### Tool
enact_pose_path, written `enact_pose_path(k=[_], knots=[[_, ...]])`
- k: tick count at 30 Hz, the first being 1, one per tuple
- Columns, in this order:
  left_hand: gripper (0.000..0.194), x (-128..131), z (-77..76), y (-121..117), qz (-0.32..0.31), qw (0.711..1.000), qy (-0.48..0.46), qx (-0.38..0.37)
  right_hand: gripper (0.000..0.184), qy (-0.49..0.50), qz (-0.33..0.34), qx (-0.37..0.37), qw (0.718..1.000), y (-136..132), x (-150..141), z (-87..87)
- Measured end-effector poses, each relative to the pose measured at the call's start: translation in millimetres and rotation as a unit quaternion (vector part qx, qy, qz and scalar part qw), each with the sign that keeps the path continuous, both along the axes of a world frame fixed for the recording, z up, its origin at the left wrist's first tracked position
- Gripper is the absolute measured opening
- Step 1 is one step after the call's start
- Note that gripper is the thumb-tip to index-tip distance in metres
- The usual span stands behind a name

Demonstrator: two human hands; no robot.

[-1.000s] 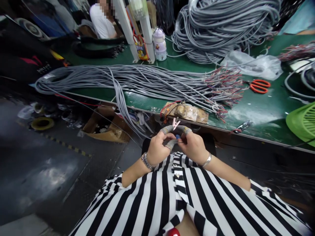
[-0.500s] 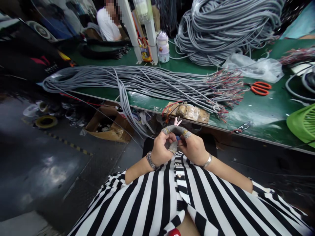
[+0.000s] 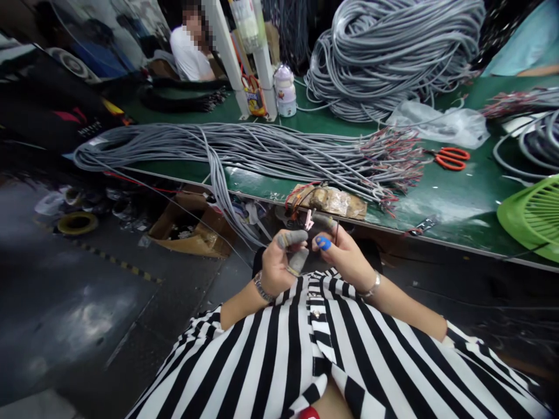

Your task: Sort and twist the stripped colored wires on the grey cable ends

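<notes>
My left hand is curled in front of my striped shirt, grey covers on its thumb and index finger. Whatever it pinches is too small or hidden to make out. Close by on its right, my right hand has a blue wrap on the thumb and a grey cover on the index finger. A thin dark cable rises from its closed fingers. Just beyond both hands, a pink clip stands near the bench edge. Behind it lies a taped cardboard piece with red and black wires.
A long bundle of grey cables with stripped ends lies along the green bench. Orange-handled scissors, cutters and a green basket are right. A large cable coil, bottle and seated person are behind.
My hands have moved slightly apart. The right hand has turned so that its blue-wrapped thumb and a thin dark cable show. The view has shifted a little.
</notes>
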State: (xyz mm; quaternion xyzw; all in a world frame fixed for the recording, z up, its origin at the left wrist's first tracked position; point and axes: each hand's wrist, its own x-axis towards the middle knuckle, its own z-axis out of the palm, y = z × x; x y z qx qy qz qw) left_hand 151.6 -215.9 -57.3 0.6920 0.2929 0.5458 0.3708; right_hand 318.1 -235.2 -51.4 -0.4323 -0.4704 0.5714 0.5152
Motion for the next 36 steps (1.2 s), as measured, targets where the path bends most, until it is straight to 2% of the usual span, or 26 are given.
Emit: enact_pose_path(k=[3,7,9,12,16,19,21,23,27,31,36], knots=[[0.028,-2,4.8,6,-0.034,0.995,-0.041,-0.08,0.043,0.145,0.06,-0.097,0.983,1,-1,1.8],[0.037,-5,8.4,12,-0.122,0.986,0.017,-0.108,0.036,0.198,0.086,-0.141,0.966,2,-3,-3.2],[0.041,-7,9.1,15,-0.14,0.984,0.066,-0.086,0.035,0.209,0.096,-0.143,0.963,3,-4,-5.3],[0.035,-10,11.1,20,-0.146,0.981,0.131,-0.006,0.043,0.209,0.109,-0.15,0.96,3,-4,-6.1],[0.029,-10,13.1,22,-0.148,0.973,0.16,0.078,0.049,0.201,0.117,-0.154,0.96,3,-4,-6.1],[0.026,-8,12.8,20,-0.135,0.968,0.175,0.121,0.051,0.194,0.173,-0.149,0.954,2,-3,-6.9],[0.024,-7,12.7,20,-0.13,0.963,0.185,0.148,0.054,0.184,0.204,-0.138,0.952,2,-2,-7.0],[0.023,-6,13.3,21,-0.136,0.956,0.196,0.168,0.053,0.166,0.205,-0.111,0.958,3,0,-6.2],[0.019,-8,15.6,26,-0.192,0.944,0.209,0.166,0.046,0.119,0.188,-0.031,0.975,4,2,-2.3],[0.019,-10,16.5,26,-0.236,0.934,0.243,0.117,0.043,0.054,0.178,0.043,0.982,5,5,-1.3],[0.023,-5,21.7,23,-0.263,0.941,0.214,-0.018,0.035,-0.039,0.11,0.08,0.99,6,10,-5.2]])
